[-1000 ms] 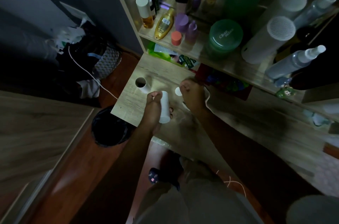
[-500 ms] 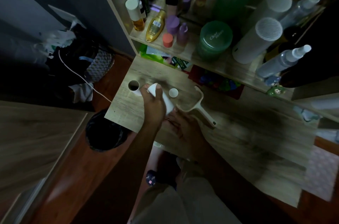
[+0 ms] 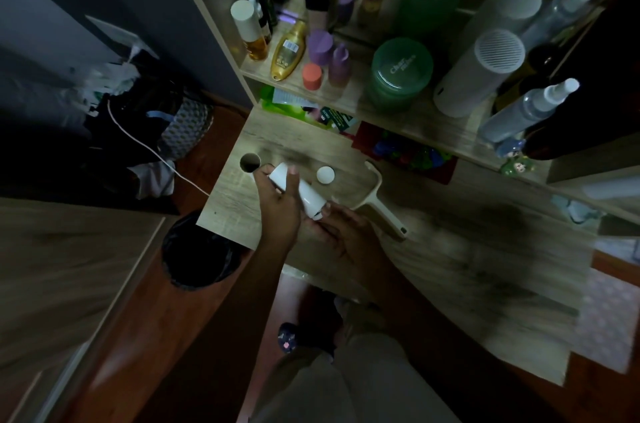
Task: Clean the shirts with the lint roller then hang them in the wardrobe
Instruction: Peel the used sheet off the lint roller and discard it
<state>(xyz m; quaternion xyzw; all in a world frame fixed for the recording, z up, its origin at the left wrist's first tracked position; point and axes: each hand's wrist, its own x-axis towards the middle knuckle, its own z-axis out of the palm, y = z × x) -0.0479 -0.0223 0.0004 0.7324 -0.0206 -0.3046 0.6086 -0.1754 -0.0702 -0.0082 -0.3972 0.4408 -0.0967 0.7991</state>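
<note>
My left hand (image 3: pixel 278 204) grips a white lint roll (image 3: pixel 300 190), tilted, above the wooden desk (image 3: pixel 467 249). My right hand (image 3: pixel 341 232) is at the roll's lower end, fingers touching it from below. The lint roller handle (image 3: pixel 379 206), beige with a curved frame, lies on the desk just right of both hands. A small white round cap (image 3: pixel 325 175) sits on the desk beyond the roll. No shirts or wardrobe interior are in view.
A cable hole (image 3: pixel 250 162) opens in the desk's left corner. The shelf (image 3: pixel 346 100) behind holds several bottles, a green jar (image 3: pixel 401 71) and a white cylinder (image 3: pixel 479 73). A black bin (image 3: pixel 197 249) stands on the floor at left, a white cable (image 3: pixel 152 149) above it.
My right hand left the handle on the desk and came under the roll's lower end. My left hand tilted the roll and shifted it slightly left.
</note>
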